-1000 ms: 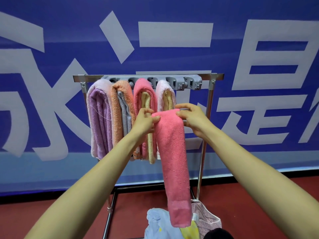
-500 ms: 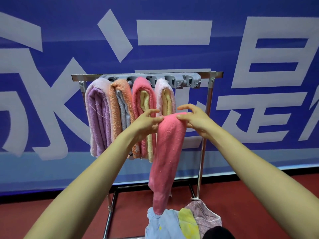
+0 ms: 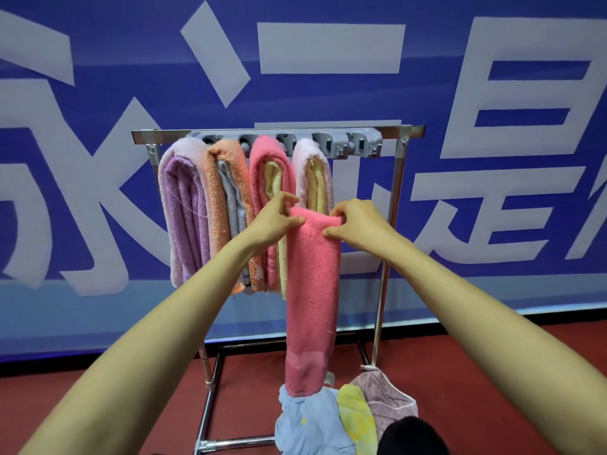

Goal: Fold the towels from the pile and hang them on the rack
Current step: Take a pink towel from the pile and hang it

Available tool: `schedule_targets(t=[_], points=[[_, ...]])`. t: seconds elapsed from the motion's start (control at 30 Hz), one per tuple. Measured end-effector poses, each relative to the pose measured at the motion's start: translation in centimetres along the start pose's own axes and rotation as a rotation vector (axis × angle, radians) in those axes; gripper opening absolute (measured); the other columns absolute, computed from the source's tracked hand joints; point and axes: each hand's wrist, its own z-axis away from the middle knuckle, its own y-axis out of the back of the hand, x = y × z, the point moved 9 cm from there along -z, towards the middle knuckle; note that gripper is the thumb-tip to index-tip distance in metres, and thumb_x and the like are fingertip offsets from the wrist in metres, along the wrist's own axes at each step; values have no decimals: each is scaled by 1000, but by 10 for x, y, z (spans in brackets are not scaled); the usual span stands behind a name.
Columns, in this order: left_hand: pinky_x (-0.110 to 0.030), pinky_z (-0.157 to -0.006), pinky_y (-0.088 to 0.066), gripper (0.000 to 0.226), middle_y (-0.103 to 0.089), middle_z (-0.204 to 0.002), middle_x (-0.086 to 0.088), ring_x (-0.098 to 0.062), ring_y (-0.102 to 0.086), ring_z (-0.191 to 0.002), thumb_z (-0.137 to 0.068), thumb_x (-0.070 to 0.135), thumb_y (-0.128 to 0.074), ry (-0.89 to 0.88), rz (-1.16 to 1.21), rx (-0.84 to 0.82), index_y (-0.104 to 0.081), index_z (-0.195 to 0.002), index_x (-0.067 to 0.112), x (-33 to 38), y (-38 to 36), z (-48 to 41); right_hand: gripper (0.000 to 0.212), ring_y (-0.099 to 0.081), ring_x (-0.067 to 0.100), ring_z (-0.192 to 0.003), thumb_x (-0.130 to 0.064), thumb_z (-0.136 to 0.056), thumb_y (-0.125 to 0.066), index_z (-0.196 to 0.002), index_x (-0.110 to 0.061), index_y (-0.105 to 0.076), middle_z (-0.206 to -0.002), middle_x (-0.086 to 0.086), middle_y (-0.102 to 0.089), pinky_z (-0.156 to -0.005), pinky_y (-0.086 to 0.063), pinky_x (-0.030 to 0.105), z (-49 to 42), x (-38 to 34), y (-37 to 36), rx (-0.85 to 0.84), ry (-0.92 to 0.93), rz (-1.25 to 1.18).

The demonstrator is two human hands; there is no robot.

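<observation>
A metal rack [image 3: 396,192] stands in front of a blue wall [image 3: 98,103] with big white letters. Four folded towels hang side by side from its top. From the left they are a purple towel [image 3: 184,211], an orange towel [image 3: 218,198], a pink and yellow towel [image 3: 262,165] and a pale pink towel [image 3: 312,172].

The left hand [image 3: 272,221] pinches the top left corner of a long pink towel [image 3: 312,290]. The right hand [image 3: 358,224] pinches its top right corner. This towel is folded narrow and hangs straight down in front of the rack, lower than the top bar. Its bottom end comes down to the pile [image 3: 312,421] of blue, yellow and mauve cloths on the red floor [image 3: 492,356].
</observation>
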Motion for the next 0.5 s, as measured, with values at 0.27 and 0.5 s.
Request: schedule_targets(t=[0.27,0.5], points=[[-26,-72,-42,33,-56,-105,-7,-17,-53,-94,-87,3,-64,166,261,67,-49,-116,7,-16,0,-4,29,-55,19,-68,-35,-76,-72,-81,-7,-70,-68,2,-58,-64,-49,38,3,-7,1,12,-21,-59],[-30,-77,-44,23,-65,-99,-5,-16,-58,-84,-89,-3,-58,155,346,-81,-60,-104,14,-10,-8,-3,34,-45,9,-62,-45,-80,-72,-76,-11,-67,-66,-5,-53,-61,-38,26,10,-16,-9,-235,55,-197]])
